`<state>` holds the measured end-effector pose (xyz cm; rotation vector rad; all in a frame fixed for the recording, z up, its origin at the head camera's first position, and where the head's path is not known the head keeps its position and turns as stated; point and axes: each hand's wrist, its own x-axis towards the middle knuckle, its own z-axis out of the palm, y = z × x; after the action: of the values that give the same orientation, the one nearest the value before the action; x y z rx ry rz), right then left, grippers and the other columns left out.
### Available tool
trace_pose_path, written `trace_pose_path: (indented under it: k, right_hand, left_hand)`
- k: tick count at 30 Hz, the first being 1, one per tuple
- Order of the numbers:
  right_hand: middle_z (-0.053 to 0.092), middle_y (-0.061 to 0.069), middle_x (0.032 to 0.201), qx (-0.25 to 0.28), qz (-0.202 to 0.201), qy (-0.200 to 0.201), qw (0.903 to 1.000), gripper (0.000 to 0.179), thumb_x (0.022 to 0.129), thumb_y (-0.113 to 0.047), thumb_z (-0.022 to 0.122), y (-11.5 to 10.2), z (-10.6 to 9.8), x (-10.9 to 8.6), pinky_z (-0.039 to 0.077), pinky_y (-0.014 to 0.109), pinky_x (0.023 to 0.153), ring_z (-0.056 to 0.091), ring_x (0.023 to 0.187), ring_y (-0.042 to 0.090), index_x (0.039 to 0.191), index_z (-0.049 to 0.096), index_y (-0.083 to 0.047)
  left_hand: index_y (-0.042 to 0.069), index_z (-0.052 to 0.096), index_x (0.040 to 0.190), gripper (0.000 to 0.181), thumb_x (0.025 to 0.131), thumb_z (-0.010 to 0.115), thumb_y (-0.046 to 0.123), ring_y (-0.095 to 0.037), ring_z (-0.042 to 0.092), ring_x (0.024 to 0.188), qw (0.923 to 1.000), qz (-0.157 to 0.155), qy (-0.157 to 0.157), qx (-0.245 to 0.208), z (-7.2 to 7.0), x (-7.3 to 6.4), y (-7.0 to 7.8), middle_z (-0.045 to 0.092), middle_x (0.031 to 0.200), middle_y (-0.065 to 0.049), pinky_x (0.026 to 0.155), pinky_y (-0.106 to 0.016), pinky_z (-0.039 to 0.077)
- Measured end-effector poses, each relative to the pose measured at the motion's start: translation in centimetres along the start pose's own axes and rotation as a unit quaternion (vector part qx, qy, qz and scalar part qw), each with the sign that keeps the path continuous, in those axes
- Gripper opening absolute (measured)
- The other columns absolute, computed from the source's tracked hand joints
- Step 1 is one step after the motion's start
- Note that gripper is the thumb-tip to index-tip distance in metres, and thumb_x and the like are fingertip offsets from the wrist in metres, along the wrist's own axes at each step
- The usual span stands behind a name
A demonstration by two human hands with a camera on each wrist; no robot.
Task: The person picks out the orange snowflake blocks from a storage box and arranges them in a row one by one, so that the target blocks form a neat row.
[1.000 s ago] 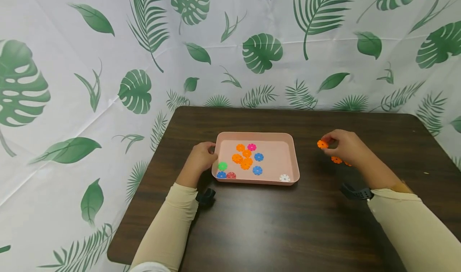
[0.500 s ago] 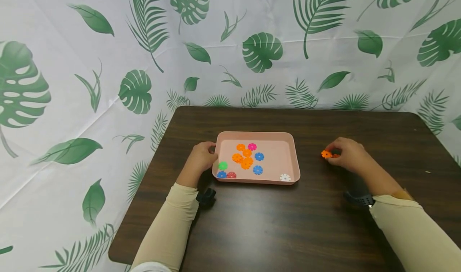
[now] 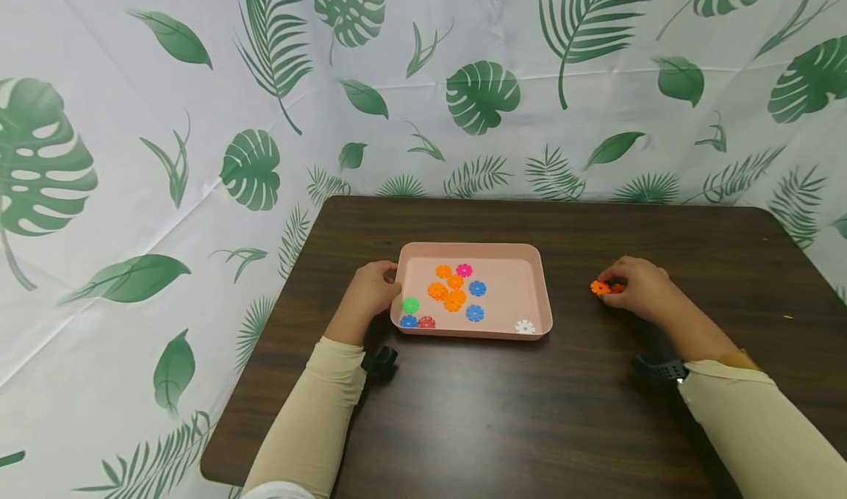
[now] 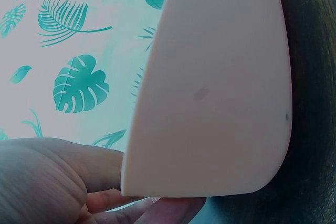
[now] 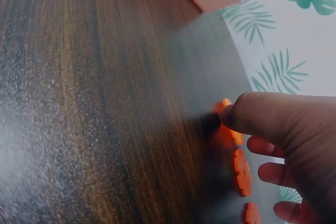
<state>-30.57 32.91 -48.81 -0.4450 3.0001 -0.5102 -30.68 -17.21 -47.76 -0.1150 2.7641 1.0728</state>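
Observation:
A pink tray [image 3: 503,286] lies on the table, and my left hand [image 3: 372,287] grips its left rim. In the left wrist view the tray's wall [image 4: 210,87] fills the middle, with the thumb [image 4: 100,166] at its edge and fingers beneath. Off to the tray's right, my right hand [image 3: 640,287] pinches an orange flower-shaped disc [image 3: 600,287] low at the table. The right wrist view shows the thumb on that orange disc [image 5: 234,129]. Beside it another orange disc [image 5: 242,172] lies in line with a further orange disc [image 5: 252,213], partly cut off.
Inside the tray are several orange discs [image 3: 454,300], blue discs [image 3: 477,288], a pink disc [image 3: 465,270], a green disc [image 3: 410,305], a red disc [image 3: 426,322] and a white disc [image 3: 525,327]. A leaf-patterned cloth [image 3: 397,139] hangs behind the dark wooden table [image 3: 476,411].
My right hand has come down and slightly right with the orange disc, close to the other orange discs on the table. My left hand and the tray stay in place.

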Motion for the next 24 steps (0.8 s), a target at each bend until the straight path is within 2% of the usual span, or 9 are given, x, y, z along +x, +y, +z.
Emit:
trace_pose_path:
  k: [16, 20, 24]
  right_hand:
    - [0.062, 0.021, 0.118, 0.001, 0.004, -0.001, 1.0, 0.04, 0.085, -0.025, 0.082, -0.4, -0.2, 0.1, 0.036, 0.069, 0.085, 0.056, 0.113, 0.049, 0.117, 0.074, -0.002]
    - [0.063, 0.02, 0.116, 0.016, -0.014, 0.017, 0.9996, 0.038, 0.087, -0.021, 0.082, -0.8, -0.4, 0.5, 0.043, 0.065, 0.089, 0.06, 0.109, 0.044, 0.117, 0.074, 0.0]
    - [0.064, 0.018, 0.115, 0.04, -0.031, 0.04, 0.9979, 0.037, 0.089, -0.02, 0.081, -2.3, -0.9, 1.2, 0.05, 0.061, 0.091, 0.061, 0.107, 0.04, 0.118, 0.072, 0.001]
  left_hand:
    - [0.01, 0.063, 0.141, 0.052, 0.091, 0.07, 0.018, -0.026, 0.064, 0.079, 1.0, -0.007, -0.002, 0.002, 0.0, 0.0, 0.0, 0.068, 0.107, -0.013, 0.062, -0.033, 0.056]
    - [0.01, 0.062, 0.142, 0.053, 0.09, 0.07, 0.018, -0.026, 0.064, 0.08, 1.0, -0.009, -0.002, 0.0, -0.2, 0.0, 0.1, 0.068, 0.107, -0.012, 0.063, -0.033, 0.057]
    - [0.01, 0.062, 0.142, 0.054, 0.09, 0.07, 0.018, -0.027, 0.064, 0.08, 0.9999, -0.014, -0.005, 0.0, -0.3, -0.1, 0.3, 0.067, 0.108, -0.013, 0.065, -0.033, 0.058]
